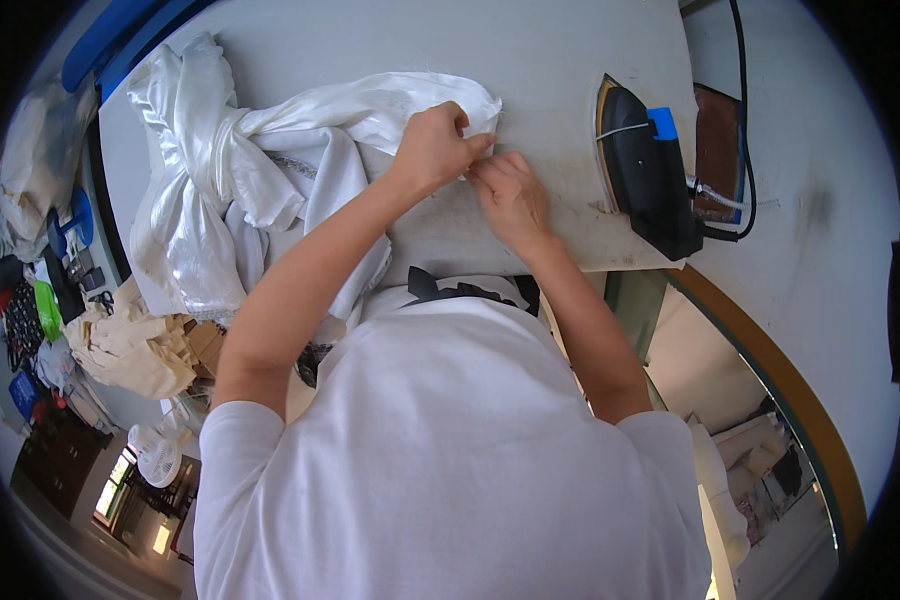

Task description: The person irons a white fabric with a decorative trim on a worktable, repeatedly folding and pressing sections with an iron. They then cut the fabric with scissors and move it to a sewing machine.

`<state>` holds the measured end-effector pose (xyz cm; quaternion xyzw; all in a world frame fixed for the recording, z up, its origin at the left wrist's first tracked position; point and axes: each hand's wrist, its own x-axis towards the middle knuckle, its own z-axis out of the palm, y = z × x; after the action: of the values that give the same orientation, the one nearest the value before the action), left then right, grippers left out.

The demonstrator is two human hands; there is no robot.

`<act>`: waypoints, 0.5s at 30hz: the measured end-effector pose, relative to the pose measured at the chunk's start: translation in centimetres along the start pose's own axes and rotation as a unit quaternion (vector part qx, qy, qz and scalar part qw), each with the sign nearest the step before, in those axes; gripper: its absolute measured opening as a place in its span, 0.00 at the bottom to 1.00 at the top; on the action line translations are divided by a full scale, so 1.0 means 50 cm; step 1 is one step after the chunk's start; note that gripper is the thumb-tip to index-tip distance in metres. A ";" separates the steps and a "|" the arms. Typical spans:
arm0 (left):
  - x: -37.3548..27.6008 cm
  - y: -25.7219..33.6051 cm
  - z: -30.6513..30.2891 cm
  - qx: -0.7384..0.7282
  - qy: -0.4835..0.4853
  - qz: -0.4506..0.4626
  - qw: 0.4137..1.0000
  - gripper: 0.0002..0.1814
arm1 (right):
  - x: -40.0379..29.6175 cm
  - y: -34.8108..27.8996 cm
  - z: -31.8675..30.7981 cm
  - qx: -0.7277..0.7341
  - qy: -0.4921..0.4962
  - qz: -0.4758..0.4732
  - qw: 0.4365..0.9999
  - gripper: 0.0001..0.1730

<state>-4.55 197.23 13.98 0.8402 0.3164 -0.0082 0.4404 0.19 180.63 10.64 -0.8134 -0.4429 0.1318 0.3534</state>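
Shiny white fabric (345, 101) lies across the pale ironing surface (562, 45), twisted and bunched at the left, with a narrower part running right. At the frayed right end of that part, my left hand (439, 146) and my right hand (511, 196) meet, fingertips nearly touching. Both pinch the fabric's edge between thumb and fingers; the exact grip is partly hidden by the fingers. A duller pale grey cloth (337, 169) lies beneath the shiny fabric. To the right of my right hand, a black iron (641, 165) with blue tape on its handle rests on the surface.
A black cable (746, 135) and a clear hose run from the iron, beside a reddish-brown pad (716, 150). Cream fabric (131, 341) is piled at the left, below plastic-wrapped goods (41, 165). A white fan (157, 457) stands at lower left.
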 end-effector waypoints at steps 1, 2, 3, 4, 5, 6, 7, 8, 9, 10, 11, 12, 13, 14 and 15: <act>0.008 -0.012 0.015 0.010 -0.019 -0.010 1.000 0.17 | -0.001 -0.003 -0.004 0.014 -0.006 0.006 1.000 0.07; 0.014 -0.026 0.032 0.019 -0.037 -0.021 0.999 0.16 | 0.000 -0.009 -0.012 0.028 -0.013 0.010 0.999 0.06; 0.015 -0.025 0.037 0.029 -0.056 -0.032 0.997 0.15 | -0.001 -0.010 -0.018 0.041 -0.019 0.016 0.999 0.06; 0.007 -0.026 0.042 0.030 -0.015 -0.031 0.999 0.13 | -0.002 -0.005 -0.022 0.085 -0.001 0.095 0.992 0.06; -0.007 -0.031 0.040 0.016 0.004 -0.040 0.999 0.13 | -0.001 0.003 -0.026 0.129 0.016 0.171 0.977 0.06; -0.018 -0.026 0.028 0.004 0.022 -0.046 0.999 0.12 | 0.007 0.015 -0.027 0.171 0.036 0.246 0.953 0.06; -0.035 -0.019 0.016 -0.009 0.040 -0.055 0.998 0.12 | 0.029 0.013 -0.030 0.120 0.080 0.191 0.971 0.07; -0.045 -0.010 0.006 -0.025 0.044 -0.067 0.996 0.11 | 0.068 0.011 -0.032 0.069 0.122 0.134 0.981 0.07; -0.061 -0.009 0.005 -0.028 0.064 -0.060 0.996 0.11 | 0.100 0.010 -0.029 0.020 0.161 0.072 0.984 0.08; -0.066 -0.006 0.004 -0.029 0.083 -0.048 0.995 0.11 | 0.129 0.022 -0.022 0.029 0.137 0.041 0.989 0.08; -0.072 -0.002 0.001 -0.030 0.102 -0.036 0.994 0.11 | 0.157 0.032 -0.014 0.038 0.112 0.009 0.993 0.08; -0.082 0.004 -0.002 -0.011 0.116 -0.047 0.992 0.11 | 0.170 0.031 -0.008 0.046 0.082 -0.022 0.995 0.09; -0.091 0.015 -0.009 0.007 0.130 -0.058 0.990 0.10 | 0.171 0.029 -0.008 0.067 0.074 0.034 0.994 0.09; -0.102 0.024 -0.015 0.025 0.143 -0.068 0.987 0.10 | 0.172 0.028 -0.015 0.086 0.066 0.089 0.990 0.09; -0.110 0.031 -0.022 0.033 0.153 -0.084 0.984 0.10 | 0.182 0.025 -0.024 0.105 0.056 0.140 0.983 0.09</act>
<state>-8.42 194.52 17.38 0.8162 0.4487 0.0728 0.3567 6.83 187.02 11.53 -0.8318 -0.2876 0.1799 0.4394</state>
